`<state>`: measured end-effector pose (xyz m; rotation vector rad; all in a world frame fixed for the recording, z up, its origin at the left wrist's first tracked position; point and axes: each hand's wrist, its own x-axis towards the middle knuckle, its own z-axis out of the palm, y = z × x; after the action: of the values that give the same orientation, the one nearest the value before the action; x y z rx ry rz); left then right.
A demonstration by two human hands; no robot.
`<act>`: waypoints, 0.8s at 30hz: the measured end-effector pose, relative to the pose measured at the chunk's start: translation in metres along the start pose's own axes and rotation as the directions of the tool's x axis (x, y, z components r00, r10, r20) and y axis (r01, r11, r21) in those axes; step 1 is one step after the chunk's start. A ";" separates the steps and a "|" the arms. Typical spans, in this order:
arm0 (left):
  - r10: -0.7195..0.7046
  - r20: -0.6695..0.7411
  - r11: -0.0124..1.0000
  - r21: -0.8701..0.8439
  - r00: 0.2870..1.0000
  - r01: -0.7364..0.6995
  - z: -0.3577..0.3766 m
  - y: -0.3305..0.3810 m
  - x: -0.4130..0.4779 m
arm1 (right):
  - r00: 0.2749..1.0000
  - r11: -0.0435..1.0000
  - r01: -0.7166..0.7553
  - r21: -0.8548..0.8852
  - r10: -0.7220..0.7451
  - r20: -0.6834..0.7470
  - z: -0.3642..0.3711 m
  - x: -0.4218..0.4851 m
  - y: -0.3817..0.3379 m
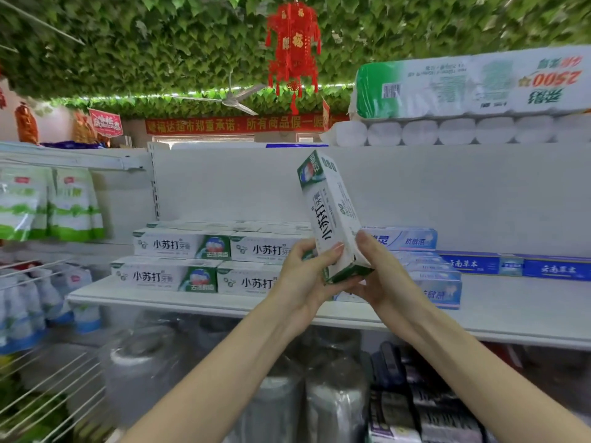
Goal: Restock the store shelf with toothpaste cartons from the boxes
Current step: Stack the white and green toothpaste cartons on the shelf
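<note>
Head camera view, facing a white store shelf (192, 300). Two bare forearms reach up from the bottom edge, and both hands grip the lower end of one toothpaste carton (329, 212) — white with green ends and bold dark Chinese lettering. The carton is held almost upright in the air in front of the shelf, with its top leaning a little to the left. It is above the shelf board and does not touch it.

The left hand (303, 276) wraps the carton's lower left edge, with the thumb lying across the front face. The right hand (383, 276) cups the lower right corner, thumb pressed on the side panel and fingers curled beneath the green bottom flap.

On the shelf behind the left hand, matching white-and-green cartons (182, 247) lie flat in two tiers. Just behind the right hand sit pale blue toothpaste cartons (443, 287), and further right is a row of dark blue cartons (527, 266). Packs of toilet paper (463, 91) are stacked on top of the shelving — beside them a red paper lantern (294, 52) hangs from a leaf-covered ceiling (128, 43). Green-and-white pouches (48, 203) hang at the left.
</note>
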<state>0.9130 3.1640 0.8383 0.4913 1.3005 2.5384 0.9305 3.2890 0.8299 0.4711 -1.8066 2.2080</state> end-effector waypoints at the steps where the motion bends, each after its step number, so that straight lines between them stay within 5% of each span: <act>1: -0.007 0.022 1.000 -0.025 1.000 0.008 -0.004 0.002 -0.004 | 1.000 0.999 0.017 -0.029 -0.018 -0.013 0.006 -0.003 0.001; 14: -0.168 0.134 0.982 -0.066 0.977 0.178 -0.053 0.016 -0.059 | 0.992 1.000 0.022 0.017 -0.020 -0.124 0.065 -0.061 0.024; 24: -0.177 -0.003 0.982 -0.061 0.984 0.176 -0.089 0.033 -0.082 | 0.981 0.964 -0.189 -0.187 0.176 -0.087 0.086 -0.061 0.021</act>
<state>0.9501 3.0500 0.8014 0.3374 1.2081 2.4274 0.9854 3.2013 0.8017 0.1921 -2.0753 2.1008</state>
